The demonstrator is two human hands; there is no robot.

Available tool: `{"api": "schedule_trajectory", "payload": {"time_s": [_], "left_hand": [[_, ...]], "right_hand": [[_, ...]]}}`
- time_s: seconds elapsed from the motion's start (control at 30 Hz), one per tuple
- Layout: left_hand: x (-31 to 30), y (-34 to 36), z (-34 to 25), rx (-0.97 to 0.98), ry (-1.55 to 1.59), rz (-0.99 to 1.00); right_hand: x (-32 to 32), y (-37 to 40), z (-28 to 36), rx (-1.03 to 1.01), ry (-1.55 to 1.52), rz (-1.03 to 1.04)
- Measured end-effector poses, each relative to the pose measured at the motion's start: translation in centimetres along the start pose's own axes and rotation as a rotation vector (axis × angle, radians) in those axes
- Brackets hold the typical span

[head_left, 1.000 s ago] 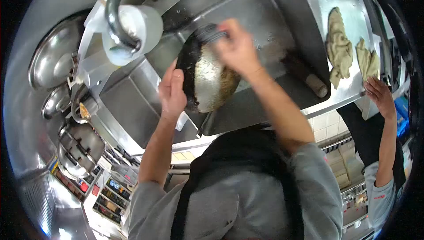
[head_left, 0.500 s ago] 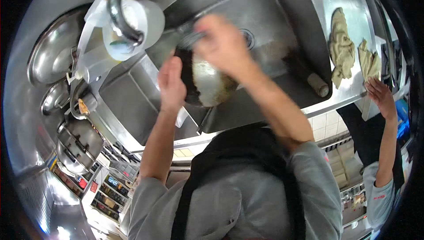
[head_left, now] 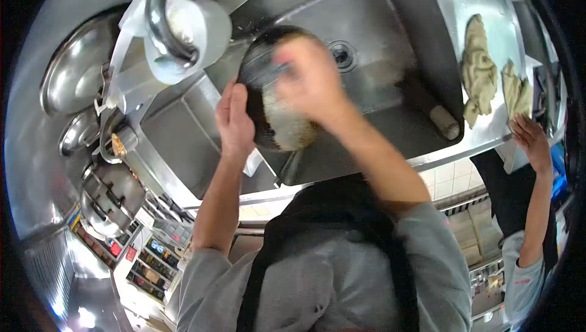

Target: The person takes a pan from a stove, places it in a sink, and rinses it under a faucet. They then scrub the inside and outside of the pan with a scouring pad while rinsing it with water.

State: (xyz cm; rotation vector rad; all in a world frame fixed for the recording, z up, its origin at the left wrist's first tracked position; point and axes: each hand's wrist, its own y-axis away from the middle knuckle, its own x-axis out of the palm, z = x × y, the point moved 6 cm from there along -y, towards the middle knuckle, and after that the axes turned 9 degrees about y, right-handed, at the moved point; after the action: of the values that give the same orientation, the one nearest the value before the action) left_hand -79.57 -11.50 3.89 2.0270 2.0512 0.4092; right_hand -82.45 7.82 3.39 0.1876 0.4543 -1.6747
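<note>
A round metal pan (head_left: 284, 125), dark with a pale worn patch, is tilted over the steel sink (head_left: 390, 109). My left hand (head_left: 234, 118) grips its left rim, with the fingers on the edge. Over the pan's face is my right hand (head_left: 308, 75), closed and smeared by motion. It holds something I cannot make out; a blurred greyish shape shows at its fingers. The drain (head_left: 342, 56) lies to the right of the pan, on the sink floor.
A white plastic container (head_left: 210, 36) stands under the curved faucet (head_left: 160, 17) at upper left. A cylindrical object (head_left: 444, 122) lies in the sink's right corner. Two cloths (head_left: 479, 69) are on the right counter, where another person's hand (head_left: 531, 139) touches one. Metal bowls (head_left: 79, 63) hang left.
My right hand has shifted slightly down and right over the pan, uncovering more of its upper part. My left hand still grips the rim.
</note>
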Motion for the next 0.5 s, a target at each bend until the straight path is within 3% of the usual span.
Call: {"api": "schedule_trajectory", "payload": {"time_s": [0.03, 0.07, 0.1, 0.17, 0.2, 0.23, 0.3, 0.33, 0.37, 0.4, 0.43, 0.5], "left_hand": [[0.9, 0.7, -0.1, -0.058, 0.076, -0.079], [0.8, 0.9, 0.0, -0.019, 0.004, -0.1], [1.2, 0.5, -0.4, -0.004, 0.016, -0.096], [2.0, 0.8, -1.3, -0.021, -0.078, -0.09], [1.6, 0.9, -0.7, -0.052, -0.016, -0.081], [0.6, 1.1, 0.0, -0.058, -0.013, -0.069], [-0.7, 2.3, 0.5, 0.133, -0.492, 0.106], [-0.8, 2.2, 0.8, -0.054, -0.169, -0.033], [1.0, 2.6, -0.4, 0.096, -0.145, -0.019], [0.1, 3.2, 0.0, 0.114, -0.258, -0.014], [-0.4, 3.2, 0.5, 0.142, -0.359, 0.0], [-0.6, 2.6, 0.5, 0.231, -0.468, 0.022]], "right_hand": [[-1.0, 1.0, -3.6, 0.149, -0.027, -0.07], [-1.2, 1.5, -7.5, 0.395, 0.014, 0.056], [-2.1, 0.7, -7.4, 0.389, 0.04, 0.001], [-1.4, 0.3, -4.2, 0.13, 0.097, -0.068], [-1.2, -0.5, -0.2, -0.005, 0.11, 0.0], [0.2, -1.2, 2.6, -0.091, 0.138, 0.204], [0.8, -0.6, 3.4, -0.127, 0.074, 0.208], [0.1, -0.4, 1.0, -0.011, 0.047, 0.119], [-0.6, 0.4, -2.3, 0.109, 0.01, 0.036], [-0.6, 1.2, -7.1, 0.388, 0.072, 0.163], [-1.6, 1.9, -10.1, 0.431, 0.177, 0.147], [-1.8, 1.8, -9.3, 0.401, 0.195, 0.139]]}}
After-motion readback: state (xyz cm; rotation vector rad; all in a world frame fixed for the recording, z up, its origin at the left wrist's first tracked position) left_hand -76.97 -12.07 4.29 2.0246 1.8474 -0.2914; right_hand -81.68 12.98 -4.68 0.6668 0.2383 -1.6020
